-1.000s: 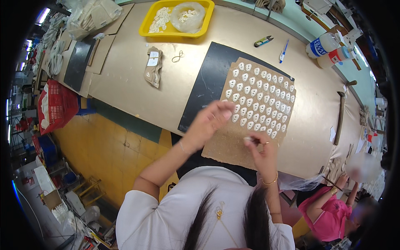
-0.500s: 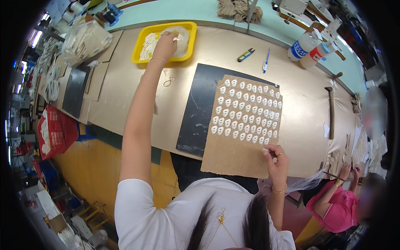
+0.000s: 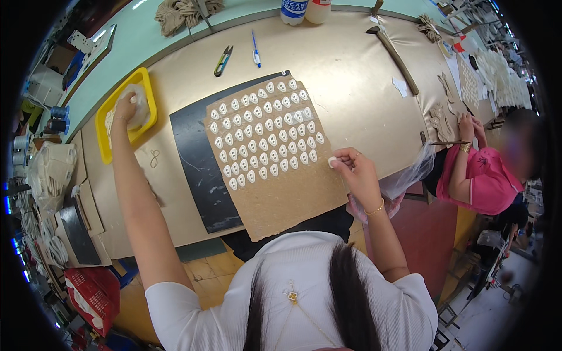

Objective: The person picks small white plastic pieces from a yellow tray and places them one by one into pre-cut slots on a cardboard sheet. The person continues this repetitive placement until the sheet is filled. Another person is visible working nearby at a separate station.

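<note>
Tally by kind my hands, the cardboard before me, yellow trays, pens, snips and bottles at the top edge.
Left hand and right hand: 2
Cardboard sheet: 1
Yellow tray: 1
Pen: 1
Snips: 1
Bottles: 2
Total: 8

A workshop, most likely one for sewn goods, is indicated by what is set out. Much of the frame is taken up by a long worktable (image 3: pixel 351 70) covered in a tan sheet, on which thread snips (image 3: pixel 223 61) and a hammer-like tool (image 3: pixel 396 61) are laid. At the centre, small white pieces (image 3: pixel 269 124) are arranged in rows on a cardboard sheet (image 3: pixel 287 205). Spools (image 3: pixel 59 112) are stood near the left edge, and bundled beige cloth (image 3: pixel 181 14) is heaped at the top. At the right, a co-worker (image 3: pixel 477 175) in pink is seen beside the worktable, with white material (image 3: pixel 500 76) piled beyond.
</note>
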The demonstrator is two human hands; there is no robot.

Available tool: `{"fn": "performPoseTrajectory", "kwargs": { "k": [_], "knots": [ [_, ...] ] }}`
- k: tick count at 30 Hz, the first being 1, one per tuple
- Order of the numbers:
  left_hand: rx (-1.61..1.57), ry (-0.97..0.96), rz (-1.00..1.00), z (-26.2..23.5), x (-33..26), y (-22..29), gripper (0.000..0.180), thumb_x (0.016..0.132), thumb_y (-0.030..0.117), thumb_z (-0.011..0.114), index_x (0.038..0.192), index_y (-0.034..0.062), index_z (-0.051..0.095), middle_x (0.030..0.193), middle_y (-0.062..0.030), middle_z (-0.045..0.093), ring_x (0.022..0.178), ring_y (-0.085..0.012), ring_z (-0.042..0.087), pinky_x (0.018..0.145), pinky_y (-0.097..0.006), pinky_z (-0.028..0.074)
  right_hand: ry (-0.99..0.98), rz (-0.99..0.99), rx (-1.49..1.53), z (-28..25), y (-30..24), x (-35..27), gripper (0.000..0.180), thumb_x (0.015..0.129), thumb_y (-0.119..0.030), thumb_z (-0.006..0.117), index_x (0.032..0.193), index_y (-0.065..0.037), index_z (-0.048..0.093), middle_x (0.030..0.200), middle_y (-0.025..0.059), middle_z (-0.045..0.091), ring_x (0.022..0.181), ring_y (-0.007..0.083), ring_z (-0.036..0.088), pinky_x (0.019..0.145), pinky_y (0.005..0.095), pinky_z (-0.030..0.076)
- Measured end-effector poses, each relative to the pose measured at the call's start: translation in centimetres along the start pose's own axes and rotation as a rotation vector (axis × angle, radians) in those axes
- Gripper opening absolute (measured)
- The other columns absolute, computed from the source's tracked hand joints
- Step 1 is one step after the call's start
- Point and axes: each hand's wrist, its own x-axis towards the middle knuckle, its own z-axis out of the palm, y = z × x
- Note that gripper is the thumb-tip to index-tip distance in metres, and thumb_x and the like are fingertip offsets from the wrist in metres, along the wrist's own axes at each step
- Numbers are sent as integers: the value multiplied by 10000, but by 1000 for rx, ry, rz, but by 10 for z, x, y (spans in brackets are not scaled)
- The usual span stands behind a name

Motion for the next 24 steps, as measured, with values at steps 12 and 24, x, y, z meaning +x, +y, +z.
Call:
{"fn": "performPoseTrajectory", "kwargs": {
  "k": [12,24],
  "knots": [
    [36,-250,-104,-13,-14,29,386,821,154,511,1207,130,513,1103,-227,616,1096,-362,567,916,-391,440,-5,-200,-231,17,2,27,254,758,-39,699,997,-17,616,810,87,529,633,191,518,627,298,459],
    [-107,-11,63,-12,-21,15,241,809,149,553,1013,43,627,964,-202,667,901,-339,644,800,-374,495,-16,-109,-89,19,17,31,404,785,-53,702,1151,-23,533,875,11,506,685,75,468,626,220,437]
  ]
}}
